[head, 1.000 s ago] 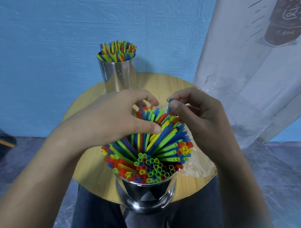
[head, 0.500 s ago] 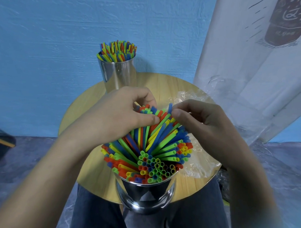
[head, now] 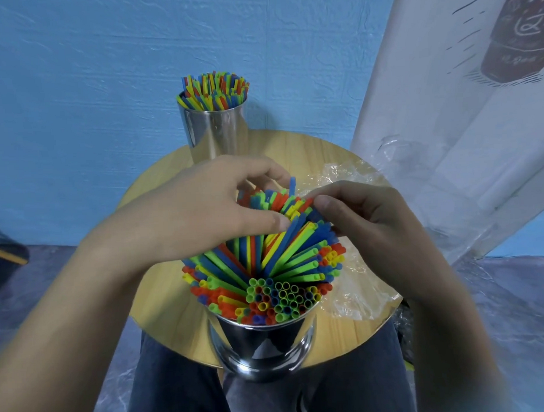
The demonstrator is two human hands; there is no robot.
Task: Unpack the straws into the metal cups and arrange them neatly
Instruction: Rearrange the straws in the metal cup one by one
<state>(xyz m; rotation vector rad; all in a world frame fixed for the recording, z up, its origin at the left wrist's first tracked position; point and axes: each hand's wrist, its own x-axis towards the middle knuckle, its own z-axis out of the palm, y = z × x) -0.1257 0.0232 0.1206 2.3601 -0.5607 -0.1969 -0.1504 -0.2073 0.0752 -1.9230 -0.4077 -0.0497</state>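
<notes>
So, the near cup (head: 263, 345) sits right at the table's (head: 176, 317) front edge. The far cup (head: 215, 130), also packed full, stands at the back edge by the blue wall (head: 75, 89). Bare wood shows on the left btw the two cups. Crumpled plastic wrap (head: 360, 289) covers the right side up to the rim. The straws (head: 282, 267) fan out of the near cup, far tips hidden under our hands. Our left hand (head: 203, 214) arches over them, thumb & fingers curled round a clump. Our right hand (head: 366, 215) pinches tips w/ thumb & forefinger; we can't tell which ones. One blue straw (head: 292, 185) pokes up btw the hands.
</notes>
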